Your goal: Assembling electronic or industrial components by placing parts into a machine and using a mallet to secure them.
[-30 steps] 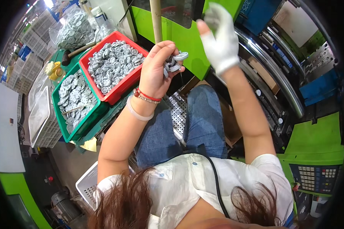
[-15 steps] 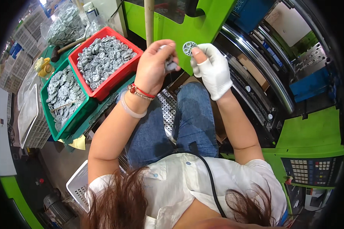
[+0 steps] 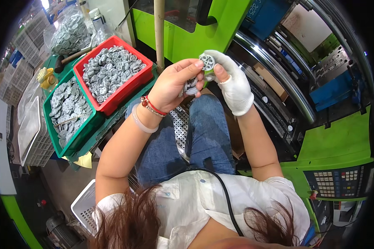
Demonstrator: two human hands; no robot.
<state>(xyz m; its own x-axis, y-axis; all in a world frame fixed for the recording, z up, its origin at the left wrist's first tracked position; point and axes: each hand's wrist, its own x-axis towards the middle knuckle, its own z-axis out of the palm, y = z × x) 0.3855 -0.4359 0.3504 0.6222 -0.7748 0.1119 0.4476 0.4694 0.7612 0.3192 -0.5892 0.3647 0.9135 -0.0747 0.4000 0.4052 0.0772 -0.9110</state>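
Above my knees, my two hands meet at a round grey plastic disc [image 3: 207,62] with several holes, like a small wheel. My bare left hand [image 3: 179,79] has its thumb tip at the disc's left edge. Several similar grey pieces [image 3: 190,86] sit gathered in its curled fingers. My right hand [image 3: 232,83], in a white glove with the thumb tip bare, has its fingers curled behind the disc. The right thumb lies just below the disc's right edge. The fingertips behind the disc are hidden.
On the left, a red bin [image 3: 108,107] full of grey wheel pieces stands beside a green bin [image 3: 79,132] of flat grey pieces. A hammer [image 3: 72,57] and a bag of parts [image 3: 70,37] lie behind. A wooden pole [image 3: 159,37] and green machine [image 3: 176,39] stand ahead.
My hands have come together. The left moved right and its thumb now touches the disc. The right thumb has slid off the disc's face, and the disc sits slightly lower.
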